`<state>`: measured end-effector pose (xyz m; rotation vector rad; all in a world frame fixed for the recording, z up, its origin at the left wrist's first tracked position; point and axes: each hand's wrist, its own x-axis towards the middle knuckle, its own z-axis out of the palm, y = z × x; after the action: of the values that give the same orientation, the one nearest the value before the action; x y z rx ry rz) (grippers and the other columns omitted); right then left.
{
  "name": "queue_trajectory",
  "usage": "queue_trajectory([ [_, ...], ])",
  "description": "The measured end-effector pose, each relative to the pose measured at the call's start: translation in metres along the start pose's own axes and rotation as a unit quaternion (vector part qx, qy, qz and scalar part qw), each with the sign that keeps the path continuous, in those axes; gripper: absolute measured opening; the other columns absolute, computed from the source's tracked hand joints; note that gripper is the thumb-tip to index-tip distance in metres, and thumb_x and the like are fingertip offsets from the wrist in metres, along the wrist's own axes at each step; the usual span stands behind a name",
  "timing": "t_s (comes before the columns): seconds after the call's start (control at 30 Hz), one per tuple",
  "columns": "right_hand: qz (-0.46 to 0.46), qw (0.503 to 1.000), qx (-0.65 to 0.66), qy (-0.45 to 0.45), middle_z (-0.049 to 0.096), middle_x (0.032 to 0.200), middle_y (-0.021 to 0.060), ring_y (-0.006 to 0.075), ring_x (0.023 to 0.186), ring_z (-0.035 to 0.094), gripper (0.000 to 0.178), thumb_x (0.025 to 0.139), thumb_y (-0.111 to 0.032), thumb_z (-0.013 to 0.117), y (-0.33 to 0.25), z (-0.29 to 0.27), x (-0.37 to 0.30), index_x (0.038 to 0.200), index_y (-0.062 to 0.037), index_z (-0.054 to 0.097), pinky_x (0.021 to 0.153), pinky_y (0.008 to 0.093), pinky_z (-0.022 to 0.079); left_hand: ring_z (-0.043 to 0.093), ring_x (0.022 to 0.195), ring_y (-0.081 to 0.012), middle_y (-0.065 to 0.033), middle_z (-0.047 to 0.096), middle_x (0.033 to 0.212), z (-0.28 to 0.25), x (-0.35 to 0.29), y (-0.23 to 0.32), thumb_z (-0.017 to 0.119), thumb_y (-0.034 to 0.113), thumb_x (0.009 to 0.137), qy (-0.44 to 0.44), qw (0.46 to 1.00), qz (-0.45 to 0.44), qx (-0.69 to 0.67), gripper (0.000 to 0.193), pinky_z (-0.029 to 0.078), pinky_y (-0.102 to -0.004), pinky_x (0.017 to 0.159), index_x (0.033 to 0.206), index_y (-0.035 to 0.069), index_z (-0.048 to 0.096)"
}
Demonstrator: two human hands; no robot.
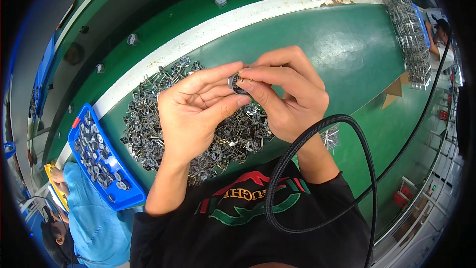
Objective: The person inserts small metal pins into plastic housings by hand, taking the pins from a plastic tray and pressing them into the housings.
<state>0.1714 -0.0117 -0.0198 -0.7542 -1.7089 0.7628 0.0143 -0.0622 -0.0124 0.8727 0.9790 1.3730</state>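
Note:
In front of my chest, a small round dark part with a grey rim is gripped between the thumb and fingers of my left hand. My right hand pinches a small piece with brass-coloured pins against the face of that round part. Fingertips hide much of both pieces, so I cannot tell whether they are joined. Beneath my hands spreads a heap of loose metal-and-dark parts with prongs on the green tabletop.
At left stands a blue tray of round grey-and-black parts, beside a person in light blue. A white rail borders a green strip carrying round pieces. Metal parts are stacked far right. A black cable loops near my right forearm.

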Motion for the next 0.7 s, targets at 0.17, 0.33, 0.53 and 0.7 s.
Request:
queue_trajectory([
  [0.17, -0.059, 0.997, -0.041, -0.030, 0.066, 0.095, 0.0104, 0.0177, 0.080, 0.063, 0.025, 0.081, 0.004, 0.071, 0.012, -0.010, -0.001, 0.105, -0.0020, 0.074, 0.067, 0.0272, 0.051, 0.068, 0.077, -0.0109, -0.0110, 0.073, 0.090, -0.001, 0.013, 0.004, 0.072, -0.009, 0.080, 0.026, 0.996, -0.012, 0.084, 0.033, 0.055, -0.0215, 0.070, 0.113, -0.006, 0.068],
  [0.33, 0.039, 0.996, -0.056, -0.057, 0.066, 0.092, 0.0104, 0.0222, 0.078, 0.063, 0.026, 0.088, 0.003, 0.061, 0.024, -0.061, -0.011, 0.112, -0.0024, 0.071, 0.070, 0.0301, 0.052, 0.071, 0.089, -0.0198, -0.0145, 0.072, 0.094, -0.011, 0.076, 0.000, 0.070, 0.002, 0.085, 0.060, 0.977, -0.006, 0.205, 0.025, 0.055, -0.0283, 0.081, 0.109, -0.006, 0.070],
  [0.53, 0.137, 0.923, -0.208, -0.292, 0.062, 0.092, 0.0084, 0.0286, 0.084, 0.063, 0.020, 0.081, -0.012, 0.072, 0.033, -0.083, -0.059, 0.100, -0.0055, 0.071, 0.073, 0.0382, 0.053, 0.064, 0.077, -0.0096, -0.0071, 0.073, 0.090, -0.102, 0.192, -0.030, 0.072, 0.007, 0.084, 0.105, 0.915, 0.026, 0.389, 0.023, 0.048, -0.0218, 0.067, 0.105, -0.003, 0.073],
  [0.7, 0.095, 0.950, -0.213, -0.210, 0.058, 0.084, 0.0058, 0.0270, 0.082, 0.061, 0.013, 0.079, -0.016, 0.075, 0.059, -0.071, -0.082, 0.087, -0.0074, 0.069, 0.070, 0.0387, 0.052, 0.066, 0.089, -0.0168, -0.0107, 0.074, 0.097, -0.107, 0.230, -0.056, 0.073, 0.016, 0.084, 0.120, 0.878, 0.015, 0.462, 0.028, 0.049, -0.0287, 0.083, 0.107, 0.000, 0.074],
])
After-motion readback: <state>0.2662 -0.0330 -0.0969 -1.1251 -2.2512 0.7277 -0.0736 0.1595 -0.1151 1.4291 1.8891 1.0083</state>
